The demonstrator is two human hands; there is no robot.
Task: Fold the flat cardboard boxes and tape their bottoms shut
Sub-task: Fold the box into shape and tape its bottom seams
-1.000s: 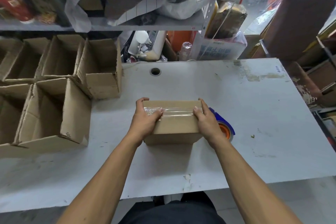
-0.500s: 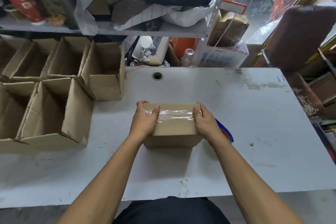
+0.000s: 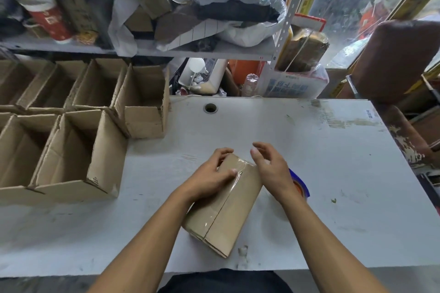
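A small brown cardboard box point(image 3: 226, 207) is tipped up on the white table point(image 3: 333, 173), its taped bottom facing me with clear tape running along the seam. My left hand point(image 3: 214, 173) grips the box's upper left edge, thumb on the taped face and fingers curled over the far side. My right hand point(image 3: 269, 164) hovers just off the box's upper right corner, fingers relaxed and slightly spread, holding nothing. A blue tape dispenser with an orange core point(image 3: 300, 185) lies on the table, partly hidden behind my right wrist.
Several folded, open-topped boxes point(image 3: 71, 150) stand in rows on the table's left side; the nearest one point(image 3: 142, 112) is by the back edge. A cable hole point(image 3: 210, 108) is in the table. Cluttered shelves rise behind. A brown chair point(image 3: 400, 59) stands at the right.
The box has been turned and tipped up from lying flat. My left hand keeps hold of it. My right hand has let go and lifted off its right end.
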